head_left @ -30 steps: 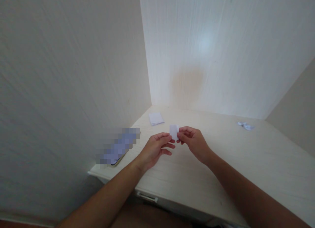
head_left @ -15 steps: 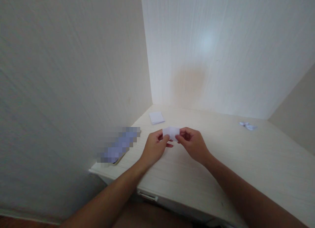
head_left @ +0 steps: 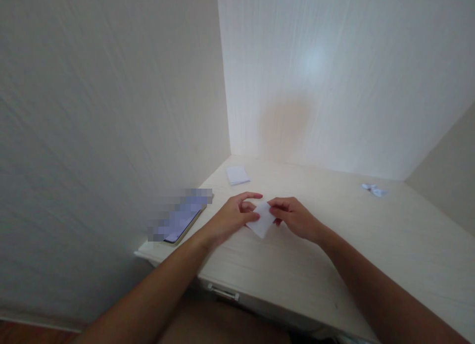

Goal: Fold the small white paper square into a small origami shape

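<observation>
A small white piece of paper point(head_left: 262, 221) is held between my hands above the desk, turned so that one corner points toward me. My left hand point(head_left: 239, 213) pinches its left side with the thumb on top, while the index finger stretches out free above it. On the right, my right hand point(head_left: 293, 216) grips the paper's upper right edge between thumb and fingers. Part of the paper's edge is hidden behind the fingers.
A stack of white square papers point(head_left: 237, 175) lies at the back left of the desk point(head_left: 297, 279). Beside the left wall a phone point(head_left: 185, 220) rests, partly blurred out. Small folded white paper pieces point(head_left: 374, 189) lie at the back right. A drawer handle point(head_left: 223, 293) sits below the front edge.
The paper has turned from lying square between my hands to having a corner toward me. My left index finger has lifted off and straightened. My right hand still grips the paper.
</observation>
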`<state>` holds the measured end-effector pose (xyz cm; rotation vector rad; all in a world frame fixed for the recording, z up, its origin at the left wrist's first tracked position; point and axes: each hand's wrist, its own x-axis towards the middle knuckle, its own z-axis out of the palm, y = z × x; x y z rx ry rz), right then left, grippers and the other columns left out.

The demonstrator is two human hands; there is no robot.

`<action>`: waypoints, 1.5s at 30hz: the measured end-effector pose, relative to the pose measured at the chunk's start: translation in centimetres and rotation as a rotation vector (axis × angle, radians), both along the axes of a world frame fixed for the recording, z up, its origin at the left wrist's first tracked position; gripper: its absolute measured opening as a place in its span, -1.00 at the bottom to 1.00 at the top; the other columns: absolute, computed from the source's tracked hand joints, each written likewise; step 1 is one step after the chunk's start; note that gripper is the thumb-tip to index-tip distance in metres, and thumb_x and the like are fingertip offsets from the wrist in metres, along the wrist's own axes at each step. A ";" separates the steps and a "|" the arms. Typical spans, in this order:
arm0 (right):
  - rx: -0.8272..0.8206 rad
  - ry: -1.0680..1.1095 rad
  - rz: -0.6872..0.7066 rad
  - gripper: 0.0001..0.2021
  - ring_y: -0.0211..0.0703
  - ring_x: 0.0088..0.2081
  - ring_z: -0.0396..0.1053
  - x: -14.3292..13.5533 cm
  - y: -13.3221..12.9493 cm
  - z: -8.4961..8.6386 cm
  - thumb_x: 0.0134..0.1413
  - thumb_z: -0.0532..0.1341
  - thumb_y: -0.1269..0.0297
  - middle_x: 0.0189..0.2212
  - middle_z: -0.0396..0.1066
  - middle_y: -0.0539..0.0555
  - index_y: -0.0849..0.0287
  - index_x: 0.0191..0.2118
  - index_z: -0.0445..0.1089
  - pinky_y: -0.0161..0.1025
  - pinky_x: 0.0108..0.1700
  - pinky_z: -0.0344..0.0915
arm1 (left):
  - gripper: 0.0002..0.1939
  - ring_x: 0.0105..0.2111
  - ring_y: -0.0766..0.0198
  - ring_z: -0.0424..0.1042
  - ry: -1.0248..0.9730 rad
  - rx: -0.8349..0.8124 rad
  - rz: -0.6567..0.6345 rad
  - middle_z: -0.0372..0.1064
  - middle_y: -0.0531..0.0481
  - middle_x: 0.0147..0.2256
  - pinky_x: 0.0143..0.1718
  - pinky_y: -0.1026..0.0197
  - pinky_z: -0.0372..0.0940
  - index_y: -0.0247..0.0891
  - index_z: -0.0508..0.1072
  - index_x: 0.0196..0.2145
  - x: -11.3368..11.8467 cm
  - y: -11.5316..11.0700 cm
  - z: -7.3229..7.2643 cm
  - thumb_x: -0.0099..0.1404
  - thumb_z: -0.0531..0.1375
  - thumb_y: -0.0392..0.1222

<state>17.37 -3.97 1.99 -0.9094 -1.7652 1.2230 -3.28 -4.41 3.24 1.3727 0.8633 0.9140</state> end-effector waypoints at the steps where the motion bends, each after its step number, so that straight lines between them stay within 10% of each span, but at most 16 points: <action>1: 0.012 -0.020 0.007 -0.79 -0.27 -0.52 0.32 0.1 0.0 -0.1 0.15 0.22 0.21 -0.47 0.48 0.01 0.16 -0.22 0.58 -0.28 -0.44 0.28 | -0.45 -0.46 0.35 0.43 0.027 0.027 -0.004 0.42 0.07 -0.45 -0.43 0.33 0.28 -0.24 0.45 0.04 0.0 0.0 -0.1 0.05 0.35 -0.35; 10: -0.096 0.002 -0.211 -0.72 -0.19 -0.47 0.46 -0.6 0.0 -0.8 0.01 0.33 0.28 -0.45 0.47 -0.01 0.17 -0.14 0.36 -0.27 -0.45 0.36 | -0.64 -0.37 0.26 0.51 0.164 0.192 0.382 0.44 -0.07 -0.22 -0.43 0.28 0.37 -0.24 0.34 -0.03 2.2 -0.2 -3.1 0.19 0.18 -0.28; 26: 0.330 -0.561 -0.135 -0.87 -0.21 -0.27 0.43 0.5 0.3 -1.1 0.08 0.35 0.43 -0.23 0.48 0.09 0.15 -0.22 0.60 -0.24 -0.14 0.34 | -0.79 -0.39 0.17 0.42 0.906 0.503 0.179 0.47 0.00 -0.42 -0.34 0.18 0.16 -0.22 0.52 -0.26 -0.2 0.0 -2.1 0.15 0.28 -0.12; 35: 0.751 -0.750 -0.004 -0.81 0.00 0.04 0.36 1.1 -3.3 -1.0 0.29 0.21 0.31 0.01 0.49 0.17 0.16 -0.07 0.54 0.03 0.12 0.26 | -0.75 -0.34 0.15 0.47 0.940 0.523 0.145 0.52 0.01 -0.37 -0.30 0.19 0.23 -0.20 0.54 -0.22 -0.7 0.7 -1.8 0.17 0.31 -0.05; 45: 0.665 -0.715 0.041 -0.74 0.02 0.06 0.38 1.4 -3.4 -1.3 0.32 0.17 0.32 0.06 0.47 0.19 0.16 0.05 0.48 0.05 0.10 0.31 | -0.86 -0.46 0.28 0.46 0.805 0.488 0.206 0.55 0.05 -0.39 -0.36 0.25 0.30 -0.18 0.59 -0.23 -0.4 0.0 -1.6 0.25 0.29 -0.15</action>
